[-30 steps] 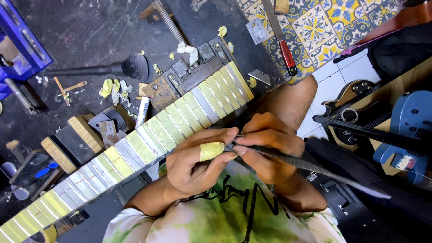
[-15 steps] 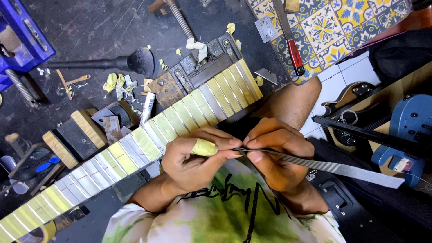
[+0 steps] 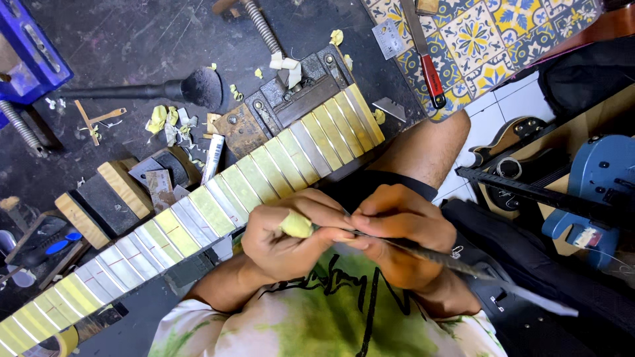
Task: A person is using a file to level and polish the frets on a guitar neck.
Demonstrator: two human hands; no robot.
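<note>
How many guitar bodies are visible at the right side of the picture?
2. A blue guitar body lies at the far right edge; a dark sunburst guitar body lies left of it, near the knee. Others may be hidden.

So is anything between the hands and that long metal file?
Nothing visible. Both the left hand and right hand already grip the file near its tip, above the taped guitar neck; tape wraps one left finger.

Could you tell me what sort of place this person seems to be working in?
Most likely a guitar repair workshop: a taped guitar neck lies across a cluttered dark workbench, and a blue electric guitar body stands beside it.
</note>
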